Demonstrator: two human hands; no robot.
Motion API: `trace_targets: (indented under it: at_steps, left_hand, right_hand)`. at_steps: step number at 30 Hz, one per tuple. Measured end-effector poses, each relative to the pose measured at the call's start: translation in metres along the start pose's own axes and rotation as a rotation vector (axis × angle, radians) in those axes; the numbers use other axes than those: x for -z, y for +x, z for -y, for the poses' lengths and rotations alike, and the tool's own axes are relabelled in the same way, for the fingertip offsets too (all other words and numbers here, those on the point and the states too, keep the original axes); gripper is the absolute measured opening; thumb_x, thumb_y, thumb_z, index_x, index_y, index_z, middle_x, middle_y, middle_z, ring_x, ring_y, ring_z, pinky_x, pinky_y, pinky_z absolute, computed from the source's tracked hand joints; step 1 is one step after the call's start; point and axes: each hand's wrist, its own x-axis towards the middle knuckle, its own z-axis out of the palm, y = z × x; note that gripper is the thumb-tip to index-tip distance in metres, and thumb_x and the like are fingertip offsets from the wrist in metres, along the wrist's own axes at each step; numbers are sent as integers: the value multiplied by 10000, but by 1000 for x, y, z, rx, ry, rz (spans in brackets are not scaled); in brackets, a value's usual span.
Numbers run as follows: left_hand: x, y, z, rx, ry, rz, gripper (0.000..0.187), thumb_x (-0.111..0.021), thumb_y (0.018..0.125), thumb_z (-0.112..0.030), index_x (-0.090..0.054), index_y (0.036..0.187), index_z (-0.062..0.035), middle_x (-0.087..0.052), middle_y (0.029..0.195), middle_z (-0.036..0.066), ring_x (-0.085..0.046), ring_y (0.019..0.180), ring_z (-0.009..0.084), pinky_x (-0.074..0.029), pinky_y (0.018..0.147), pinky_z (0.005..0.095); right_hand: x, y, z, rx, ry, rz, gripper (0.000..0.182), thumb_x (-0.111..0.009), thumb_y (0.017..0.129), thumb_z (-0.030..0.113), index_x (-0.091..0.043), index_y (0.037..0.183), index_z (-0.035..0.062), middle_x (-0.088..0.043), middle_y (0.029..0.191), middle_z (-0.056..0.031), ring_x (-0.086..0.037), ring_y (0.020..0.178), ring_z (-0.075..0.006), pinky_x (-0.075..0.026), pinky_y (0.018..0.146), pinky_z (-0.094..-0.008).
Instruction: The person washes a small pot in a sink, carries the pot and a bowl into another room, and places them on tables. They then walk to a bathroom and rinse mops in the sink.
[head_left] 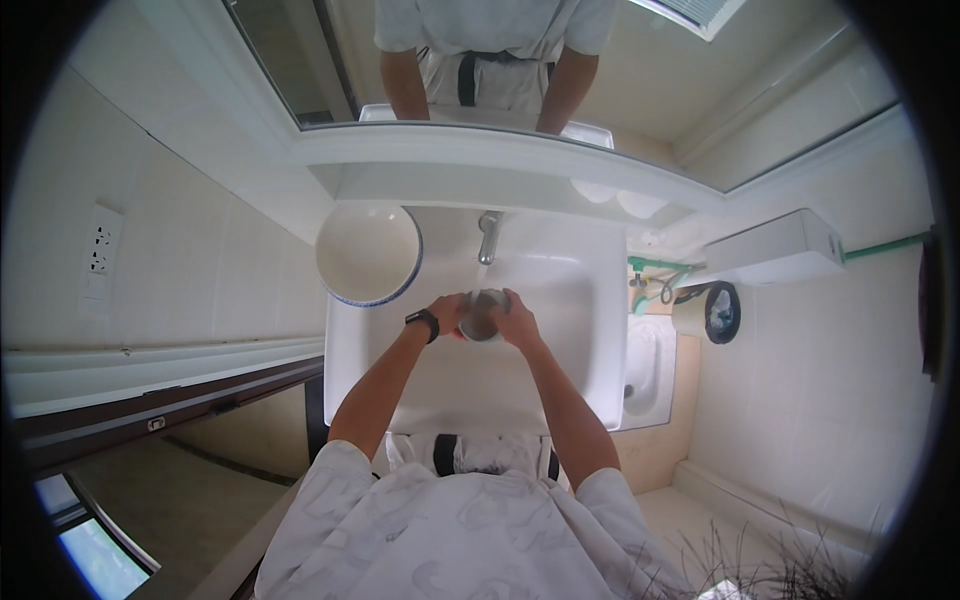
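Observation:
Between my two hands is a round, greyish bowl-like vessel [484, 322], held over the white sink basin [400, 385]. My left hand [450, 314] is closed around its left side, with a dark watch on the wrist. On the opposite side, my right hand [517, 321] grips the vessel's edge. Water runs from the metal faucet [488, 240] just above into it. What lies inside the vessel is too blurred to make out.
A large white bowl [368, 252] with a blue rim sits on the sink's back left corner. Above the sink runs a white ledge under a mirror [640, 80]. To the right are a bin [722, 312] with a bag, green pipes and a low white basin [652, 375].

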Motion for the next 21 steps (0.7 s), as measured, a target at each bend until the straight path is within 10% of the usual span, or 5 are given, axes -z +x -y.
trace_targets:
  at_steps: [9,14,21]
  left_hand:
    - [-5,-5,4,38,145,-140,391,-537,940,-170,-482,1326,-137,-637,1160,165,-694,871,289,-590,755,428]
    - [5,-4,38,161,-1045,266,492,-496,954,-414,-467,1382,-171,-565,1290,63,-570,1145,211,-489,961,456]
    - [-8,-2,5,72,-757,-59,716,-510,925,-600,-440,1413,-81,-530,1344,117,-506,1240,231,-421,1033,420]
  right_hand:
    - [2,-12,16,25,119,-29,847,-735,744,278,-344,1433,-21,-541,1243,-229,-570,1113,-405,-471,977,-462]
    - [2,-19,13,404,-50,-100,958,-802,659,147,-302,1465,5,-419,1333,-221,-444,1234,-398,-422,1035,-443]
    - [-10,-42,25,641,72,-113,971,-798,743,158,-225,1522,81,-315,1482,-198,-351,1351,-363,-357,1093,-411]
